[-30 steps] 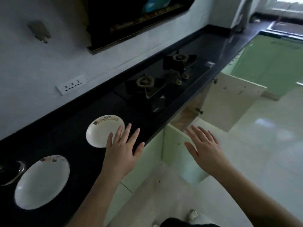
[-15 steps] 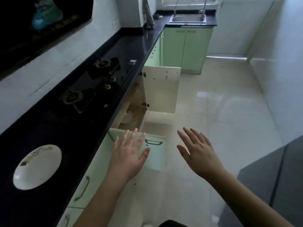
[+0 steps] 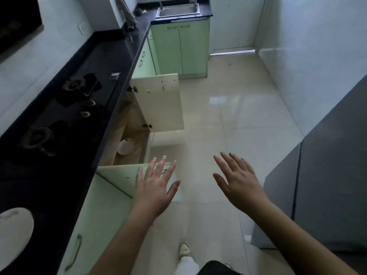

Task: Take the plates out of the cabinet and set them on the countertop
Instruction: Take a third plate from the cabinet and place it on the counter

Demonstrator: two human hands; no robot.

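Note:
A white plate (image 3: 14, 235) lies on the black countertop (image 3: 59, 175) at the lower left edge of view. Under the counter the cabinet (image 3: 129, 139) stands with both doors swung out, and a white plate (image 3: 127, 146) sits on its wooden floor. My left hand (image 3: 155, 189) hovers with fingers spread in front of the near green door (image 3: 123, 175), holding nothing. My right hand (image 3: 238, 181) is held out over the floor, fingers straight, also holding nothing.
A two-burner gas stove (image 3: 65, 112) is set into the counter. The far cabinet door (image 3: 160, 102) juts into the aisle. A sink (image 3: 177, 10) sits at the far end, and a grey appliance (image 3: 317, 185) lines the right side. Pale tiled floor (image 3: 228, 116) runs between.
The view has swung right from the countertop toward the aisle and open cabinet. My left hand has left the plate on the counter; both hands now float over the floor.

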